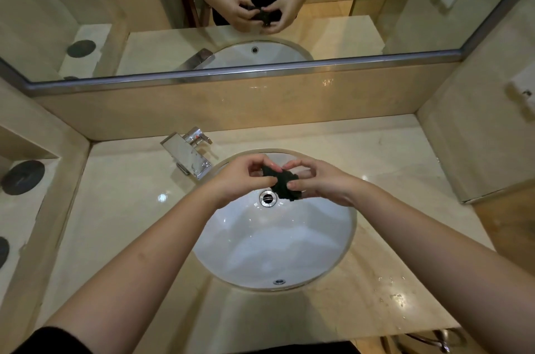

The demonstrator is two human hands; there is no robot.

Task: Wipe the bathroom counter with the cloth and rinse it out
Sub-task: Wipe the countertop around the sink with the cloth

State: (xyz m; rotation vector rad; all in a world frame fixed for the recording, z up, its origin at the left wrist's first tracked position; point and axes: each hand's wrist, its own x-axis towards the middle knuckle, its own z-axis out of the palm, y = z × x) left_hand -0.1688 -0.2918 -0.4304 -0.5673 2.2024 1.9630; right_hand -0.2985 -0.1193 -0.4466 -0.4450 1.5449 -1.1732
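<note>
Cloth [285,182], dark and bunched, is held above the sink [341,240] at frame centre, over the drain [268,198]. Long axis runs upper left to lower right. Left hand [241,180] and right hand [321,183] fingers are pinched on its opposite ends. Faucet [188,155] sits at left.

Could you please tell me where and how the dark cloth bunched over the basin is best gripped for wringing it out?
Grip the dark cloth at its two opposite ends, coming in from either side over the sink. It is wadded into a short roll, with the left hand and right hand already pinching its left and right ends, which probably suits a twist.
</note>
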